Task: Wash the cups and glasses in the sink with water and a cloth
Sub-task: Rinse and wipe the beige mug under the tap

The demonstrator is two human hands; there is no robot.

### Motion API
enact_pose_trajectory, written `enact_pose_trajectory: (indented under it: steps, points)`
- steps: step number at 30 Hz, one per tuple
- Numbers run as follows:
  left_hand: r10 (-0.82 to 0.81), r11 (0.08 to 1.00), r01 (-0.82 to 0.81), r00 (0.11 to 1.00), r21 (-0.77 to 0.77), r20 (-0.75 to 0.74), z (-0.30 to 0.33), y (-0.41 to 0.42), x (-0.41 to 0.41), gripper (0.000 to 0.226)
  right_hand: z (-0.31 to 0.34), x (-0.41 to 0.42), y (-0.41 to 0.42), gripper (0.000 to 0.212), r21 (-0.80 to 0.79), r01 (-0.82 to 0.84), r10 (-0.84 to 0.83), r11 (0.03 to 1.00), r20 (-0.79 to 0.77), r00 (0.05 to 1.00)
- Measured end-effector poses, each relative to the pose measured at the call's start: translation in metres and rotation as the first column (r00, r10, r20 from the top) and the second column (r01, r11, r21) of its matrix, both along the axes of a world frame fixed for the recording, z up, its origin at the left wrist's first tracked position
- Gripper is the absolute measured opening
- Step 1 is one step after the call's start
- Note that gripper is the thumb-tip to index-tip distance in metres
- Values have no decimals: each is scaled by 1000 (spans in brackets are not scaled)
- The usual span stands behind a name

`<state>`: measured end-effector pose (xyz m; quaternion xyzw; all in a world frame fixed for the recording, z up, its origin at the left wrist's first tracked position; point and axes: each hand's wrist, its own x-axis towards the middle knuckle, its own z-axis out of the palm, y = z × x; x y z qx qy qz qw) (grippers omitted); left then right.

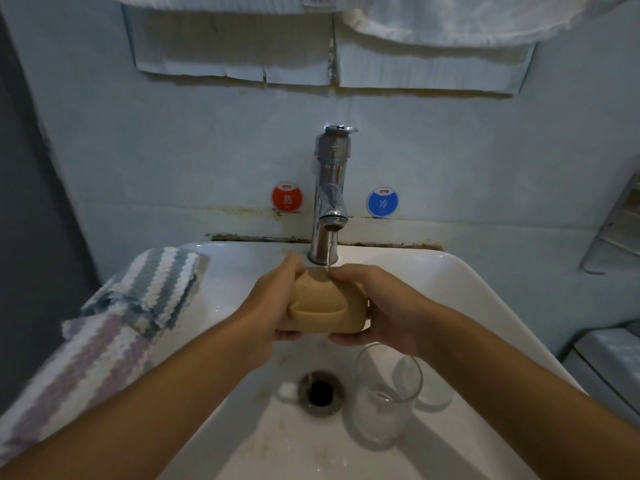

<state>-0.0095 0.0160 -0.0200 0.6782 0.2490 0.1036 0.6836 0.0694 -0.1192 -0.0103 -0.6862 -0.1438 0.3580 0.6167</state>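
Rinsing step: tan plastic handled cup (327, 306) held sideways under thin tap stream (328, 251), above white basin (485, 306). Left hand (277, 303) and right hand (377, 306) fingers curled around it. Next, likely striped cloth (138, 299); clear glass (384, 396) waiting.

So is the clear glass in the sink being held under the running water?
No: the clear glass stands untouched in the sink beside the drain, while both hands hold a tan cup under the tap's stream.
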Motion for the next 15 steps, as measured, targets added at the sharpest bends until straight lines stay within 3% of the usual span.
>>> enact_pose_trajectory:
  steps: [5,9,15]
  points:
    - [-57,984,41,994,175,89,-3,-8,3,36,-4,3,3,32,-1,88,-87,996,93,992]
    - [-76,960,34,987,277,142,-3,-10,4,24,-5,-1,4,28,2,134,-133,991,130,983]
    - [7,972,-50,984,230,181,-3,-8,6,12,-5,-8,6,24,55,164,-171,985,142,975]
